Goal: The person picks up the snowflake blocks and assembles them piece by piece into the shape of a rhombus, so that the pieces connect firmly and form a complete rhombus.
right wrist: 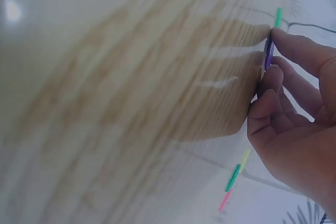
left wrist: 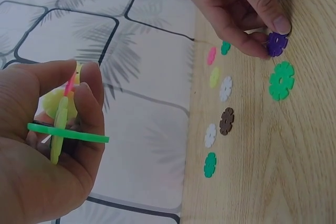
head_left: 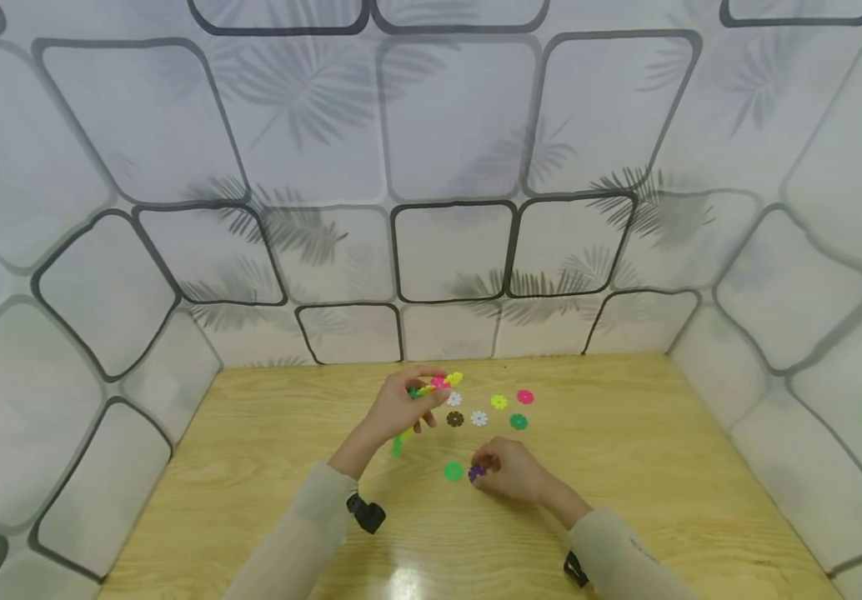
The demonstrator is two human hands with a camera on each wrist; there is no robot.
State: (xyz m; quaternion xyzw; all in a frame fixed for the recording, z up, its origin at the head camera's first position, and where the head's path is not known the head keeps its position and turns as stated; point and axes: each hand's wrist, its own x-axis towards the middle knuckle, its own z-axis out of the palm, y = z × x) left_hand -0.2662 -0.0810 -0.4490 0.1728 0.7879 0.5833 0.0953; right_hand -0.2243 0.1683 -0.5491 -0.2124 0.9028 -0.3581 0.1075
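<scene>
My left hand (head_left: 401,403) is raised over the table and grips a chain of joined snowflake-shaped plastic discs. In the left wrist view, a pink disc (left wrist: 69,84), yellow discs and a green disc (left wrist: 68,132) interlock between its thumb and fingers. My right hand (head_left: 512,471) pinches a purple notched disc (head_left: 476,473) between thumb and index finger, low at the tabletop. Just left of it lies a light green disc (head_left: 453,472). The right wrist view shows the purple disc (right wrist: 269,51) edge-on at the fingertips.
Loose discs lie beyond the hands on the wooden table (head_left: 626,433): a brown one (head_left: 455,419), a white one (head_left: 479,418), a yellow one (head_left: 499,402), a pink one (head_left: 525,397) and a dark green one (head_left: 518,422). Patterned walls (head_left: 453,250) enclose the back and sides.
</scene>
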